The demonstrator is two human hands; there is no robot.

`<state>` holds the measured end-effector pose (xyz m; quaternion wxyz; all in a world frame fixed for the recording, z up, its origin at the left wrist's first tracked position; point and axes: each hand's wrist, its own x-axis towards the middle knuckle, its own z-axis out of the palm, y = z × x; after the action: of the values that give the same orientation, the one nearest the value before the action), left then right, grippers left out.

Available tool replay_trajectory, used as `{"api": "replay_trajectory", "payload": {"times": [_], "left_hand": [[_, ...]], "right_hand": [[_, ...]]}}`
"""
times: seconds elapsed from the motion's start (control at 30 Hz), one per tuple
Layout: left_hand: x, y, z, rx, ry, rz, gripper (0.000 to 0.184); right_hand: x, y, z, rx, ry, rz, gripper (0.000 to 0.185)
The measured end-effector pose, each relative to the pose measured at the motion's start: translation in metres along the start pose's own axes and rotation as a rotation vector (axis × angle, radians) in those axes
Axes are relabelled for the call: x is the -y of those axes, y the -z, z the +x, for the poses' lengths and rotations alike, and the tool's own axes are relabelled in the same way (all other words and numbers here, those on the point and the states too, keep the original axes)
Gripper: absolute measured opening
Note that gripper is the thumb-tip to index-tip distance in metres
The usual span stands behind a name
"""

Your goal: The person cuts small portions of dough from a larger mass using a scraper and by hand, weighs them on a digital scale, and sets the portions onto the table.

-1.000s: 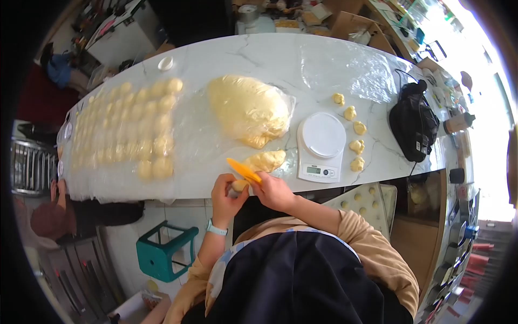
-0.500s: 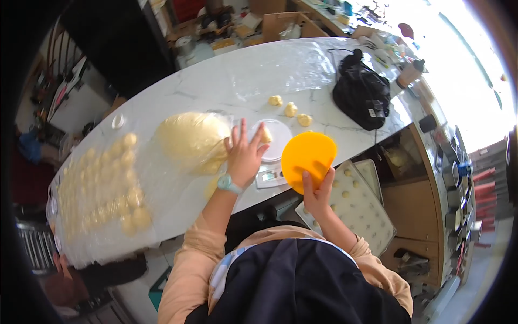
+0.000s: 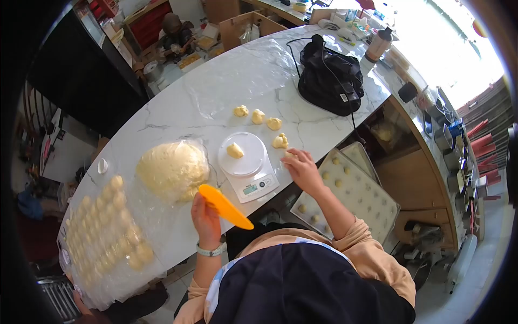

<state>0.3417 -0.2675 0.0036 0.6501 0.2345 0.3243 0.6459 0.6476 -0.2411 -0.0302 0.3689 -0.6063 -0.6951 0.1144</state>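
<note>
My left hand [image 3: 206,218] grips a yellow dough scraper [image 3: 226,208], tilted nearly edge-on in front of the table's near edge. My right hand [image 3: 303,171] is at the table's right side, its fingertips closed on a small dough piece [image 3: 291,155] they partly cover. Just beyond them sits another dough lump [image 3: 280,141], with several more in a row leading away to the left. Between my hands stands a white kitchen scale [image 3: 251,190]; one dough piece [image 3: 234,150] rests on its round plate. A large dough mass [image 3: 171,168] under plastic film lies left of the scale.
Rows of dough balls [image 3: 102,227] lie under plastic film at the table's left. Trays with dough balls [image 3: 345,189] are below the right edge. A black bag [image 3: 330,75] with a cord and a bottle [image 3: 379,44] stand farther back. Another person [image 3: 175,35] is beyond the table.
The yellow scraper has passed from my right hand to my left. My left hand has drawn back from the scale, and my right has moved onto dough at the table's right. The view has shifted.
</note>
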Motion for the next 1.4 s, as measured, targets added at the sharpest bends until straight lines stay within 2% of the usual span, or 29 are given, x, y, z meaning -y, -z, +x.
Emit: {"api": "replay_trajectory", "payload": {"times": [0.07, 0.17, 0.23, 0.3, 0.37, 0.4, 0.5, 0.53, 0.6, 0.67, 0.73, 0.83, 0.93, 1.0, 1.07, 1.23, 1.33, 1.4], "left_hand": [[-0.012, 0.008, -0.005, -0.126, -0.031, -0.011, 0.025], [-0.023, 0.021, -0.015, -0.216, -0.07, -0.032, 0.025], [-0.025, 0.035, -0.023, -0.26, -0.054, -0.083, 0.024], [-0.024, 0.034, -0.027, -0.309, -0.052, -0.079, 0.024], [-0.024, 0.028, -0.029, -0.326, -0.071, -0.068, 0.024], [-0.028, 0.023, -0.032, -0.322, -0.084, -0.053, 0.024], [-0.035, 0.033, -0.038, -0.338, -0.124, -0.026, 0.025], [-0.038, 0.039, -0.043, -0.349, -0.13, -0.018, 0.025], [-0.041, 0.047, -0.048, -0.393, -0.162, -0.003, 0.026], [-0.044, 0.051, -0.051, -0.413, -0.184, 0.003, 0.026], [-0.046, 0.052, -0.053, -0.418, -0.199, -0.004, 0.026], [-0.042, 0.058, -0.052, -0.422, -0.172, -0.043, 0.027], [-0.038, 0.051, -0.047, -0.45, -0.16, -0.035, 0.027], [-0.04, 0.039, -0.043, -0.431, -0.154, -0.014, 0.027], [-0.039, 0.033, -0.045, -0.439, -0.136, 0.002, 0.026], [-0.037, 0.031, -0.047, -0.436, -0.154, 0.041, 0.027], [-0.04, 0.031, -0.051, -0.539, -0.167, 0.01, 0.026], [-0.04, 0.037, -0.056, -0.543, -0.185, 0.0, 0.026]], "right_hand": [[-0.025, -0.003, 0.006, -0.04, -0.146, 0.269, 0.025], [-0.006, 0.014, 0.065, -0.319, -0.308, 0.549, 0.026], [0.009, 0.009, 0.113, -0.362, -0.25, 0.697, 0.024], [-0.026, -0.022, 0.154, -0.264, -0.3, 0.388, 0.025], [-0.062, -0.051, 0.177, -0.077, -0.243, 0.231, 0.026], [-0.058, -0.053, 0.182, 0.019, -0.215, 0.153, 0.027], [-0.04, -0.042, 0.189, 0.108, -0.308, -0.193, 0.027], [-0.03, -0.034, 0.189, 0.015, -0.319, -0.116, 0.029], [-0.021, -0.014, 0.174, -0.026, -0.226, 0.019, 0.028], [-0.006, 0.008, 0.144, 0.278, -0.313, 0.084, 0.03], [-0.006, 0.005, 0.101, 0.333, -0.17, -0.078, 0.029], [0.005, -0.003, 0.068, 0.246, -0.219, 0.081, 0.028], [0.003, 0.004, 0.09, 0.108, -0.199, 0.136, 0.028], [0.007, -0.004, 0.125, -0.116, -0.097, 0.4, 0.028], [-0.009, -0.018, 0.168, -0.005, -0.078, 0.433, 0.028], [-0.029, -0.053, 0.253, 0.485, -0.203, -0.028, 0.028], [-0.036, -0.063, 0.254, 0.456, 0.023, -0.1, 0.032], [-0.034, -0.055, 0.256, 0.56, 0.1, -0.17, 0.032]]}}
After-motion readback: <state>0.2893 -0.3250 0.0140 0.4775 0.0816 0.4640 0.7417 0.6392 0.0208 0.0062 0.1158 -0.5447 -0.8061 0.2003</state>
